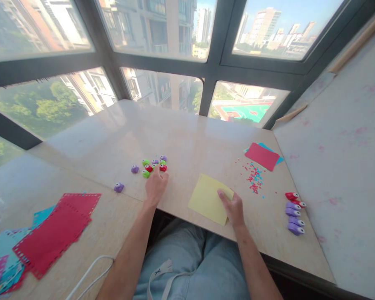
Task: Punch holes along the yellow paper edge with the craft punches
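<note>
In the head view, the person sits at a pale stone surface (187, 137) in front of large windows, with legs in light jeans under its edge.

The left hand (155, 185) lies on the surface with the fingers stretched forward, loosely open. Its fingertips touch the near side of a cluster of small paper punches (153, 165) in green, red and purple; I cannot tell if a finger already grips one of them. Two more purple punches lie apart to the left of the cluster, one (134, 169) near it and one (119, 187) closer to the edge.

The right hand (233, 207) presses on the near right corner of a yellow paper sheet (208, 198), which lies flat and reaches a little over the edge of the surface. The fingers are bent over the corner and the thumb is on top, so the hand pinches the sheet.

To the right there are small red and blue paper bits (254, 177), a red sheet upon a blue one (262, 156), and a row of larger punches (294, 212). At far left lie red perforated sheets (58, 231). No container is visible here.
</note>
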Tool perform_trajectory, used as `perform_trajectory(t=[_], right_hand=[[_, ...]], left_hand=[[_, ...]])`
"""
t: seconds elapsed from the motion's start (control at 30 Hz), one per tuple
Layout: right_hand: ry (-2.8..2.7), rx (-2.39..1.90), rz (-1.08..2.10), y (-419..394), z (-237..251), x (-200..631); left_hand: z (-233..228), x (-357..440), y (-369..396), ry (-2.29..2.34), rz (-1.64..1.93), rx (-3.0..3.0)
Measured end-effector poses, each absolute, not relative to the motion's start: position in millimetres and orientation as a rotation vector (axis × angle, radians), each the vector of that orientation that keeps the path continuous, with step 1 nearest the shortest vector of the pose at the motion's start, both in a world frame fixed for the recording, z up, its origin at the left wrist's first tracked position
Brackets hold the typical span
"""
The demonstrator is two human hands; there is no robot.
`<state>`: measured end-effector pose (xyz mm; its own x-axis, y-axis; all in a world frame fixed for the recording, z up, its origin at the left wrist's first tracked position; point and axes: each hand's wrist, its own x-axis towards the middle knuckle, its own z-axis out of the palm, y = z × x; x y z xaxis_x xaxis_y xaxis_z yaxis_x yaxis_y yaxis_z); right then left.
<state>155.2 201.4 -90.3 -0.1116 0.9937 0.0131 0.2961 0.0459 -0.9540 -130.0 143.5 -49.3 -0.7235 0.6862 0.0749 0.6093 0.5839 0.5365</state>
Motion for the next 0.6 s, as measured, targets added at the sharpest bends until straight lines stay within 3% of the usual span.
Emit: perform_trajectory(t=[0.2, 0.6], right_hand=[[-1.532, -1.364, 1.098, 201.5, -89.9, 154.0], [-1.54, -1.365, 1.076, 201.4, -88.6, 153.0]], left_hand=[[-52.1, -130.2, 148.0, 2.776, 0.674, 1.117], [-63.3, -135.7, 151.8, 2.855, 0.731, 1.036]])
